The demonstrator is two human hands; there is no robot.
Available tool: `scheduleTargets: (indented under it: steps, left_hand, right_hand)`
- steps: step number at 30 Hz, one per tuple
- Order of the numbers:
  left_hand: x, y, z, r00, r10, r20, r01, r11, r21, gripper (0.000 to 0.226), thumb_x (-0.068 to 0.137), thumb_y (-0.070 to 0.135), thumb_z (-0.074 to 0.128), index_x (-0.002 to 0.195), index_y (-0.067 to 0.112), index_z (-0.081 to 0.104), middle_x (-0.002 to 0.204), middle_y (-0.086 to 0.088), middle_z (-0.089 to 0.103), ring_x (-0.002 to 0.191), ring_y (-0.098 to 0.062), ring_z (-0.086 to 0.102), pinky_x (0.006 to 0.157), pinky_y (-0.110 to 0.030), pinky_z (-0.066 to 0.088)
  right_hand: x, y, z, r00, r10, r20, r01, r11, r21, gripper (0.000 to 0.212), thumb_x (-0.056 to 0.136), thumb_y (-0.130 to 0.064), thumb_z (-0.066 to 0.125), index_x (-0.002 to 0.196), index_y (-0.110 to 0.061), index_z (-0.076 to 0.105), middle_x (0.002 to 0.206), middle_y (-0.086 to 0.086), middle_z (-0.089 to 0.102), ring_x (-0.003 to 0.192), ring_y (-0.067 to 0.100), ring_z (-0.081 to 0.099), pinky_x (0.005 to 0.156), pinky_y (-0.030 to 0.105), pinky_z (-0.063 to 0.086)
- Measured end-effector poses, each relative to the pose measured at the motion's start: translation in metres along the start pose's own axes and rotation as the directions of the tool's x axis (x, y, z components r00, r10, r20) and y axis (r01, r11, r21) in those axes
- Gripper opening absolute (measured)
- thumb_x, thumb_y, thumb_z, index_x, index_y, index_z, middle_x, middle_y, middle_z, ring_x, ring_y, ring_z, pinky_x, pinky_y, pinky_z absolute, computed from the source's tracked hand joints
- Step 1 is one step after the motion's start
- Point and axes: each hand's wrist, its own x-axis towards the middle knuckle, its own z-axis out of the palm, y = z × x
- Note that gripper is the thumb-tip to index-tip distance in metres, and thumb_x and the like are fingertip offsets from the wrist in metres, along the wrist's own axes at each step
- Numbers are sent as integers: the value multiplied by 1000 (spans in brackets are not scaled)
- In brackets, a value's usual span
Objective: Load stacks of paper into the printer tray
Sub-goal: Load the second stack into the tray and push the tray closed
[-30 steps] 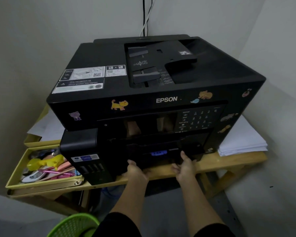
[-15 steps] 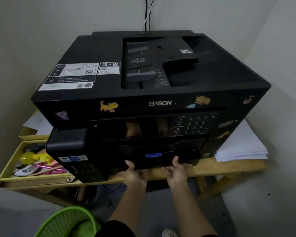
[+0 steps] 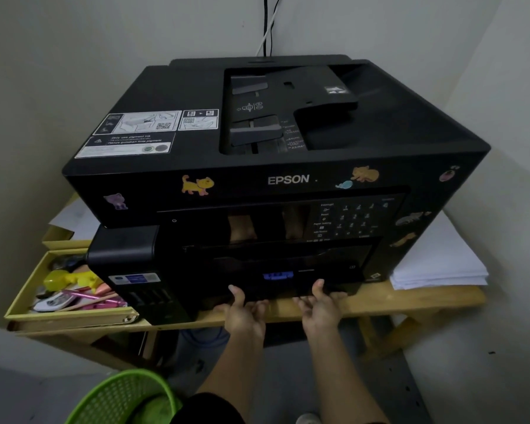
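A wooden table (image 3: 410,301) stood in a pale corner, carrying a black printer (image 3: 273,166). We had our left hand (image 3: 245,313) and right hand (image 3: 320,307) at its tray (image 3: 288,283), low at six o'clock, thumbs up on the front, fingers hooked beneath. At three o'clock lay a paper stack (image 3: 435,264), touching the printer's side.

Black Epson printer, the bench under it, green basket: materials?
Black Epson printer: looks like moulded plastic, mostly matte with a glossier front panel that reflects the hands. Yellowish bench under it: apparently bare or lightly finished wood, going by its pale tone and square-cut legs. Green perforated basket: probably plastic, judging by its uniform bright colour and regular moulded holes.
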Motion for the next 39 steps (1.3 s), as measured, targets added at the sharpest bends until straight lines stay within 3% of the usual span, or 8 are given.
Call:
scheduleTargets:
  steps: [10,14,20,23,25,28,33,39]
  left_hand:
    - [5,-7,-3,998,-70,-7,67,979,-190,58,102,37,36,152,16,16,81,5,46,69,-17,53,65,-24,54]
    - [8,-4,-2,991,-115,-61,86,930,-357,78,96,29,54,149,44,0,70,-3,40,64,-23,48,78,-34,54]
    - [17,-10,-6,992,-124,-4,116,938,-325,58,100,43,38,152,24,19,76,0,42,65,-20,46,56,-27,57]
    - [7,-6,-4,996,-89,-26,80,968,-240,60,100,39,41,148,7,25,82,0,52,71,-15,55,63,-23,58]
    - [4,-5,-2,991,-111,-80,81,948,-306,60,100,33,45,152,20,18,85,-1,59,70,-20,57,77,-33,57]
    - [3,-8,-2,982,-149,-120,93,921,-377,54,101,31,44,151,28,25,97,-4,66,79,-27,61,74,-35,56]
    - [7,-8,1,977,-140,-164,65,916,-397,63,99,27,50,152,32,16,80,2,63,66,-23,57,78,-36,55]
    - [14,-9,0,983,-144,-116,83,905,-416,51,100,36,42,149,31,28,93,-3,62,67,-23,53,58,-28,55]
  right_hand:
    - [12,6,-7,999,-31,30,33,998,-51,73,95,-11,56,150,-37,15,69,0,41,60,11,40,89,47,50]
    - [9,5,-7,998,-62,29,64,997,-42,65,95,-11,55,149,-30,24,71,2,42,62,12,42,96,50,46]
    - [4,3,-6,996,-57,68,59,997,-39,63,95,-13,54,148,-30,24,78,3,49,69,15,48,74,37,50]
    - [0,2,-8,996,-44,83,48,998,-47,54,95,-14,55,142,-29,33,87,5,54,75,17,53,71,37,50]
    - [0,3,-9,995,-48,86,53,997,-56,51,95,-15,55,140,-27,34,92,6,57,79,19,56,71,37,51]
    - [-1,3,-10,995,-68,72,72,996,-54,62,95,-14,54,147,-31,24,95,9,55,85,22,56,77,40,51]
    - [6,4,-11,998,-53,39,55,997,-49,68,94,-12,57,148,-35,21,78,4,48,70,15,50,76,39,52]
    - [7,5,-5,996,-72,43,73,997,-30,62,93,-11,58,144,-32,30,83,5,53,73,17,52,79,42,51]
